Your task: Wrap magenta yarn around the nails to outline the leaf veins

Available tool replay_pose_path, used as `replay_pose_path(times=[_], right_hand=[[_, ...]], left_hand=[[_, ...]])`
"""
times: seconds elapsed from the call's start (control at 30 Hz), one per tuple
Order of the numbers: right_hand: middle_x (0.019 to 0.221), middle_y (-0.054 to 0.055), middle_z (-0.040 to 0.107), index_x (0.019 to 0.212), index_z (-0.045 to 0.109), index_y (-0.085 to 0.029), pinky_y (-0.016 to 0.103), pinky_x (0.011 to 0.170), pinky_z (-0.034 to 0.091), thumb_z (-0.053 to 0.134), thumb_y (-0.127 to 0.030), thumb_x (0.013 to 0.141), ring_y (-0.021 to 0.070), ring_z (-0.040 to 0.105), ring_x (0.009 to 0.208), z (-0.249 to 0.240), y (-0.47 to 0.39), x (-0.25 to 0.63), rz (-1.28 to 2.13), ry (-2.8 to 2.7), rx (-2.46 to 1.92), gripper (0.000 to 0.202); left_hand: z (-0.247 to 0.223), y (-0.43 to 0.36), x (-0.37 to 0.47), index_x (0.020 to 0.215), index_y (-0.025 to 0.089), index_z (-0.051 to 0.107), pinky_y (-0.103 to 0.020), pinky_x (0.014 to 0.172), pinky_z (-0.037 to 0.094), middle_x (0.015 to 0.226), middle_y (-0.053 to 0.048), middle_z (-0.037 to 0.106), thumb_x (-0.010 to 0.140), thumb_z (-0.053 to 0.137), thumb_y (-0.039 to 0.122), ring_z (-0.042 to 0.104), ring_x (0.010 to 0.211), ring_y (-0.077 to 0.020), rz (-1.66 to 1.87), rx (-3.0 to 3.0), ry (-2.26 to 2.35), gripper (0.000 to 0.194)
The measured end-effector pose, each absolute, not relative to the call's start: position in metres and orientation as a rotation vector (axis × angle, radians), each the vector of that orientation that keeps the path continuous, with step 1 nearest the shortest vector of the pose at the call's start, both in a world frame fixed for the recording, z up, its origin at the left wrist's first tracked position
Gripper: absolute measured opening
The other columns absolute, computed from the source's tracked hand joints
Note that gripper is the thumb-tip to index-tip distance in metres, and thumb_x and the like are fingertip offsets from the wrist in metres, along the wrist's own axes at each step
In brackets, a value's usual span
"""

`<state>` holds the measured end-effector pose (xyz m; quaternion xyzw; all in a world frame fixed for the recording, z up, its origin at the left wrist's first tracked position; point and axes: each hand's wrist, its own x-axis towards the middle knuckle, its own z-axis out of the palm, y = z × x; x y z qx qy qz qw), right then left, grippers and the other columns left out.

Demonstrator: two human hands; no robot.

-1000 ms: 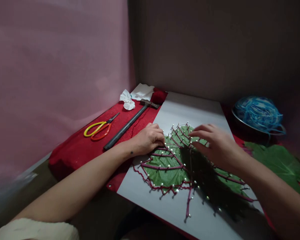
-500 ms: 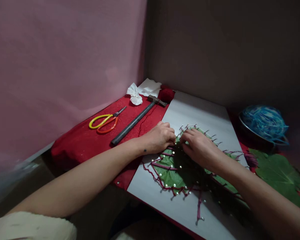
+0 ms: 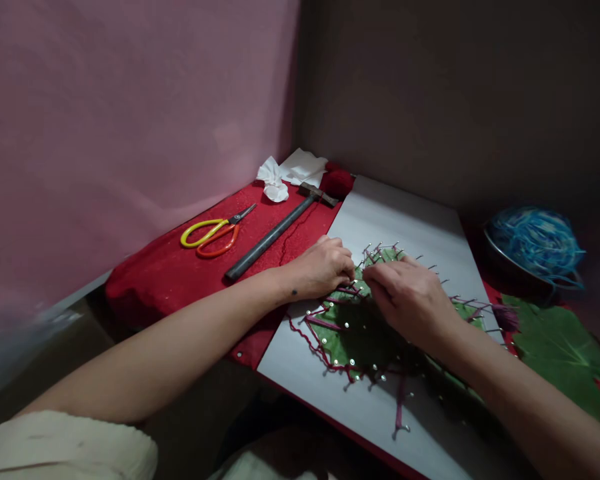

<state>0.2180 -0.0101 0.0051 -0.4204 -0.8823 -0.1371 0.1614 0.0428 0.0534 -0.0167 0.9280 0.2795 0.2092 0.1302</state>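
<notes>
A white board (image 3: 380,210) carries a green leaf (image 3: 343,340) ringed by several nails, with maroon and purple yarn (image 3: 325,324) strung between them. Over the leaf's upper left edge, my left hand (image 3: 327,268) is closed, its fingertips pinched down by the nails; what they hold is too small to name. Just to its right, my right hand (image 3: 413,293) is closed above the leaf, thumb and fingers pressed together on something hidden. The two hands nearly meet, with a small gap between them. Part of the leaf lies in their shadow.
Yellow-and-orange-handled scissors (image 3: 215,233) and a hammer (image 3: 273,240) lie on the red cloth (image 3: 180,287). Behind are crumpled white paper (image 3: 273,180) and a red yarn ball (image 3: 337,181). At right, blue yarn (image 3: 535,243) fills a metal bowl, near a loose green leaf (image 3: 560,347) and purple yarn (image 3: 505,317).
My right hand has turned and shifted slightly right, its fingers drawn closer together. My left hand stays by the same nails. The whole view has shifted a little.
</notes>
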Motion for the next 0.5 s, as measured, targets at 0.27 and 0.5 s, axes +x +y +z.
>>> replay_pose_path(times=[0.27,0.5], right_hand=[[0.067,0.001,0.067,0.075,0.064,-0.021,0.027,0.051,0.024,0.046,-0.018,0.081,0.0149,0.059,0.060,0.006,-0.015,0.226,-0.394,-2.564,-1.638,0.020],[0.078,0.002,0.071,0.078,0.068,-0.024,0.028,0.052,0.022,0.044,-0.022,0.081,0.0178,0.061,0.069,0.010,-0.001,0.219,-0.338,-2.507,-1.903,0.024]], left_hand=[[-0.015,0.054,0.043,0.075,0.018,0.071,-0.030,0.079,0.032,0.076,-0.001,0.068,0.078,0.065,0.014,0.052,0.084,-0.0163,0.599,2.700,0.803,0.007],[-0.013,0.052,0.042,0.080,0.018,0.070,-0.031,0.081,0.033,0.079,-0.001,0.068,0.078,0.065,0.013,0.052,0.085,-0.0163,0.601,2.667,0.824,0.007]])
